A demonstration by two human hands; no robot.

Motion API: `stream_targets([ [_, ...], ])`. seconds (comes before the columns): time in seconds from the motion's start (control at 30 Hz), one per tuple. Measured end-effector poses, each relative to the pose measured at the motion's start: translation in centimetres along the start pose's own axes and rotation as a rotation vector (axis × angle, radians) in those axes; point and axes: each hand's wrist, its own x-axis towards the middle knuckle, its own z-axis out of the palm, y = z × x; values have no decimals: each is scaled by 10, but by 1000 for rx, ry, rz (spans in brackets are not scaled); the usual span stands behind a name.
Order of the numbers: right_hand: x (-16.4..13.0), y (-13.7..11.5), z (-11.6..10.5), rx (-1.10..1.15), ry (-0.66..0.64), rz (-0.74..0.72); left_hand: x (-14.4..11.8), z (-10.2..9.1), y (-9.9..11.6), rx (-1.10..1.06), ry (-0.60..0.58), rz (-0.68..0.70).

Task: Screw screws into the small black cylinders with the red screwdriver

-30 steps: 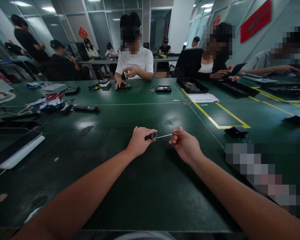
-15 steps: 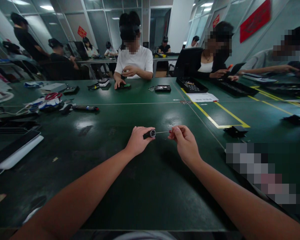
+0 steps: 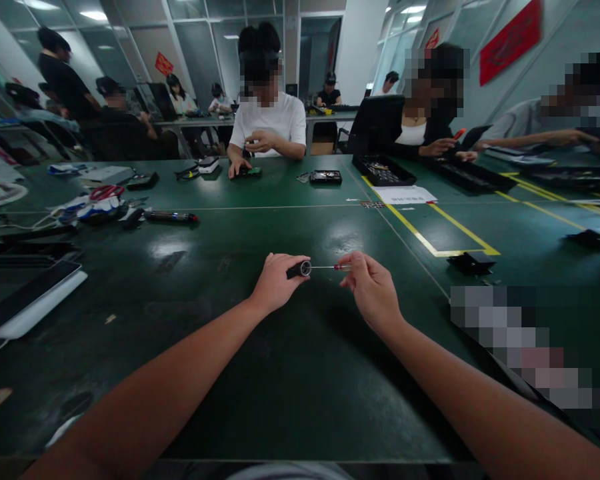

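My left hand (image 3: 276, 280) rests on the dark green table (image 3: 290, 373) and grips a small black cylinder (image 3: 300, 269) with a silvery round end that faces right. My right hand (image 3: 370, 285) pinches a thin screwdriver (image 3: 330, 267) with a red handle. Its metal shaft points left and its tip meets the cylinder's silvery end. Both hands hover close together near the table's middle.
A white-edged flat device (image 3: 30, 300) lies at the left. Scissors, gloves and a pen (image 3: 173, 217) lie at the back left. Yellow tape lines (image 3: 430, 243) and black parts (image 3: 473, 262) are on the right. Several people work across the table, with black trays (image 3: 383, 171).
My right hand has drawn a little nearer to the cylinder, so less of the shaft shows between the hands. The left hand has hardly moved.
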Motion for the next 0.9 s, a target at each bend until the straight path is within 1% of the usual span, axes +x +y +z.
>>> stream_targets([
  [0.07, 0, 2, -1, -9, 0, 0, 0, -1, 1, -1, 3, -7],
  [0.23, 0, 1, 0, 69, -39, -7, 1, 0, 1, -2, 27, -16],
  [0.3, 0, -1, 0, 32, -53, 6, 1, 0, 0, -6, 28, -10],
  [0.37, 0, -3, 0, -41, -49, 24, 1, 0, 0, -10, 29, -8],
  [0.43, 0, -3, 0, -66, -37, 28, 1, -1, 1, -13, 26, -10],
  [0.6, 0, 2, -1, 79, -23, 0, 1, -2, 3, -2, 20, -36],
  [0.73, 1, 2, 2, 61, -30, -23, 0, -1, 3, 10, 4, -2],
  [0.8, 2, 3, 4, 116, -3, 24, -2, -1, 4, 35, -26, 33],
  [0.9, 7, 6, 4, 323, 84, 197, -3, 0, 5, 107, -18, 30],
])
